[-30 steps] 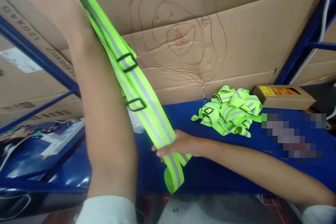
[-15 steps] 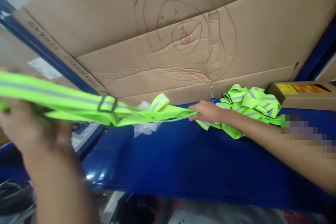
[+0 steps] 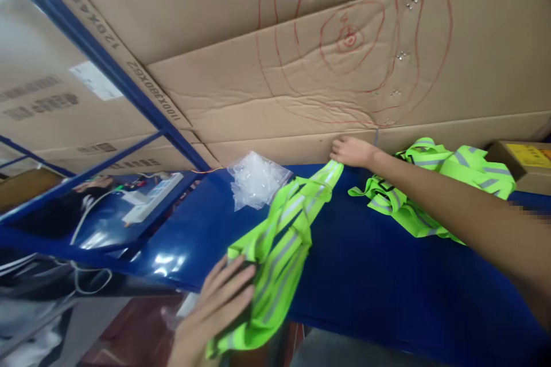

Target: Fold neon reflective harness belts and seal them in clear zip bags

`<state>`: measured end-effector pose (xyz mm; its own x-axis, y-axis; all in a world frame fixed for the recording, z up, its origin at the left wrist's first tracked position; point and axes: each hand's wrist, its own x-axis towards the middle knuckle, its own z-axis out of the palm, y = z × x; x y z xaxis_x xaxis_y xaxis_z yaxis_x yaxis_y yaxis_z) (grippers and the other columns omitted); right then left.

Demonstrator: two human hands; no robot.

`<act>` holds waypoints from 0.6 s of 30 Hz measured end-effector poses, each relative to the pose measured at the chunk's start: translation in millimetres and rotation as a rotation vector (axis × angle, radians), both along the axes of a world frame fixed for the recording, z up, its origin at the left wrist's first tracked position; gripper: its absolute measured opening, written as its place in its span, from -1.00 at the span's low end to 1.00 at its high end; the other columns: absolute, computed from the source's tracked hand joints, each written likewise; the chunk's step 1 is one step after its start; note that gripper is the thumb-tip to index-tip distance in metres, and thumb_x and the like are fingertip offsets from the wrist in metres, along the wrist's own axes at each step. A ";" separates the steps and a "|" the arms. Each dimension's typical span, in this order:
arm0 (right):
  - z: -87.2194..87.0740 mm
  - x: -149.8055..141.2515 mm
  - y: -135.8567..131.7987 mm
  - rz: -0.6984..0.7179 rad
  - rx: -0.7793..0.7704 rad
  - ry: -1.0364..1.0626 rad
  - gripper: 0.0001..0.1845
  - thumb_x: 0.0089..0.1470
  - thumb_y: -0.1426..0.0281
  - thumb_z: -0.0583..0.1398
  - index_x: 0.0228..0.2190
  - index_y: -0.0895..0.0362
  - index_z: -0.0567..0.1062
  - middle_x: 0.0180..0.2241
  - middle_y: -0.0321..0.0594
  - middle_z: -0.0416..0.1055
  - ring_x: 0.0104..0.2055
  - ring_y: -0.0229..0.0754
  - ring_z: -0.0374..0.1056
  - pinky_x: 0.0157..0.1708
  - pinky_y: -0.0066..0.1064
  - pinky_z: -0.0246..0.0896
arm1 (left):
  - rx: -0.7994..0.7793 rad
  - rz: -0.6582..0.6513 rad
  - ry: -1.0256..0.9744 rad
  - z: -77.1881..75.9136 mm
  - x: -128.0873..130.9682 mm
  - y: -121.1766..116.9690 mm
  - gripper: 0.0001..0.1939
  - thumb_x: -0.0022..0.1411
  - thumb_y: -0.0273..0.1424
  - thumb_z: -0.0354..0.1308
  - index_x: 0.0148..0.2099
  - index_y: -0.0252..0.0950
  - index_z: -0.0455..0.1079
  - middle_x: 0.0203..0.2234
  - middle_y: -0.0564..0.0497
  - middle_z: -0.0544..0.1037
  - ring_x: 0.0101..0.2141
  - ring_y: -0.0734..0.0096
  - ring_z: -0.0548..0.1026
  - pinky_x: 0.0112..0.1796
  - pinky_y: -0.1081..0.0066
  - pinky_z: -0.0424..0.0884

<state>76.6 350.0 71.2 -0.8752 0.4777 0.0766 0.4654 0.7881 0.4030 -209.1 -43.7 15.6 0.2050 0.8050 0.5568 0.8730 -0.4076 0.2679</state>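
Observation:
A neon-green reflective strap vest with silver stripes runs slack between my hands across the blue shelf's front half. My right hand pinches its far end, close to the cardboard at the back. At the near end, my left hand grips the straps beside a dark patch, its fingers lying over them; the thumb is hidden. A loop of the straps sags past the shelf's front edge. More reflective straps lie in a tangled heap under and beyond my right forearm, with black buckles among them.
A clear plastic bag lies on the blue shelf. Cardboard with red target rings stands behind. At right is a box with a yellow label. Blue posts, a white power strip and another person's hand are at left.
The straps were stretched taut to the left; now they hang slack. My left hand has come down and rightward, toward the shelf's front edge. The view has shifted left.

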 end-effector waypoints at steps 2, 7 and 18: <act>-21.3 2.3 5.1 0.003 -0.015 -0.076 -0.73 0.26 0.57 0.06 -0.16 0.20 0.55 -0.14 0.06 0.54 -0.12 -0.04 0.45 -0.23 -0.27 0.15 | -0.089 -0.153 0.163 -2.9 6.7 7.1 -0.46 0.42 -0.46 0.05 0.38 -0.02 0.29 0.25 -0.09 0.46 0.29 0.04 0.38 0.25 -0.09 0.38; -37.7 3.9 22.5 -0.044 -0.071 -0.180 -0.67 0.32 0.52 0.00 0.00 0.10 0.46 -0.01 0.02 0.47 -0.24 -0.14 0.46 -0.31 -0.31 0.10 | -0.103 -0.120 0.141 -24.2 23.3 9.0 -0.43 0.40 -0.55 -0.06 0.38 -0.10 0.27 0.31 -0.16 0.37 0.31 0.06 0.33 0.21 0.05 0.43; -30.2 -10.2 6.8 -0.267 -0.233 -0.172 -0.55 0.30 0.54 0.01 0.16 0.12 0.41 0.13 0.13 0.38 -0.06 0.01 0.48 -0.12 -0.19 0.23 | 0.039 0.243 0.182 -54.3 19.4 0.9 -0.62 0.22 -0.28 0.21 0.04 -0.29 0.33 0.19 -0.37 0.32 0.05 -0.14 0.48 -0.12 -0.03 0.58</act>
<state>66.4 356.9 41.0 -0.7087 0.6774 -0.1973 0.6074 0.7280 0.3178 -189.7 -42.8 -38.7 0.1087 0.8213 0.5600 0.9784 -0.1882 0.0861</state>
